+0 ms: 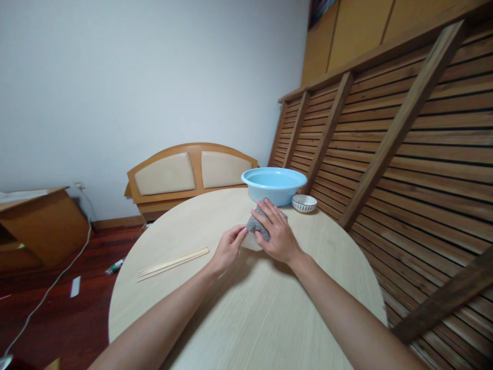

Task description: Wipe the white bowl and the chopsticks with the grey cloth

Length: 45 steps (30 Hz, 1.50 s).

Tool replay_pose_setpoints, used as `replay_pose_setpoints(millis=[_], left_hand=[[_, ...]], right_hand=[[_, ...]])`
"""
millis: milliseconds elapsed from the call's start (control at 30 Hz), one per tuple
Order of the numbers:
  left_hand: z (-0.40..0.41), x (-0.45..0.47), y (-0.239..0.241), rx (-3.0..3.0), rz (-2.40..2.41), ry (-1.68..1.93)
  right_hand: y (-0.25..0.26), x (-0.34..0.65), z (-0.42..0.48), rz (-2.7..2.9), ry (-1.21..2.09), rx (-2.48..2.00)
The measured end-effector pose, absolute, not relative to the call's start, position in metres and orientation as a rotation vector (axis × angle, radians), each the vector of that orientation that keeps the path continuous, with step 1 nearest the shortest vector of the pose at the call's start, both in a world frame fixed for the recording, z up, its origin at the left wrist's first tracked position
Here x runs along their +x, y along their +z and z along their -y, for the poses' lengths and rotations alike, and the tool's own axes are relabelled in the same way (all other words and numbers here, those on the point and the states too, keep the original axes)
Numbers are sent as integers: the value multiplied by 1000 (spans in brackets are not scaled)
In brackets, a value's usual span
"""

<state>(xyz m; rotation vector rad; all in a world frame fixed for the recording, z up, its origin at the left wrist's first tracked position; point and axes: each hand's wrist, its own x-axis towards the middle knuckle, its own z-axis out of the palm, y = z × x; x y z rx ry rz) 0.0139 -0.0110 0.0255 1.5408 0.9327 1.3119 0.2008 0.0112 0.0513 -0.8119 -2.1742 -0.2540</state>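
Observation:
Over the middle of the table, my right hand (278,234) presses a grey cloth (252,224) with its fingers spread across it and the thumb at its near edge. My left hand (230,245) is closed in a pinch, thumb against fingers, on the left edge of a whitish, thin-edged piece (251,241). That piece lies under the cloth and is mostly covered, so its kind cannot be made out. Both hands are close together. Just beyond them stands a light blue basin (274,192), and to its right a small white bowl with dark stripes (304,204).
Several pale chopsticks (173,264) lie on the left of the round wooden table (308,318). A slatted wooden frame (416,139) leans along the right side. A headboard (192,174) stands behind the table. A white cable (57,280) runs over the floor at left.

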Motion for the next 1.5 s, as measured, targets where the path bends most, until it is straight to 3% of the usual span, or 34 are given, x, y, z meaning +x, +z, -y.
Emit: replay_pose_setpoints(millis=[600,900,1233,1500], left_hand=[[6,7,6,1608,-998,1297],[13,15,21,1634,-1021,1341],[16,9,31,1625,-1025,1352],[12,9,27,1582,-1011,1363]], right_hand=[[28,212,-35,1946,-3,-989],[42,198,-12,2212,-284,-857],[40,205,-22,2025,-88,-922],[48,188,-3,2201,-318,-881]])
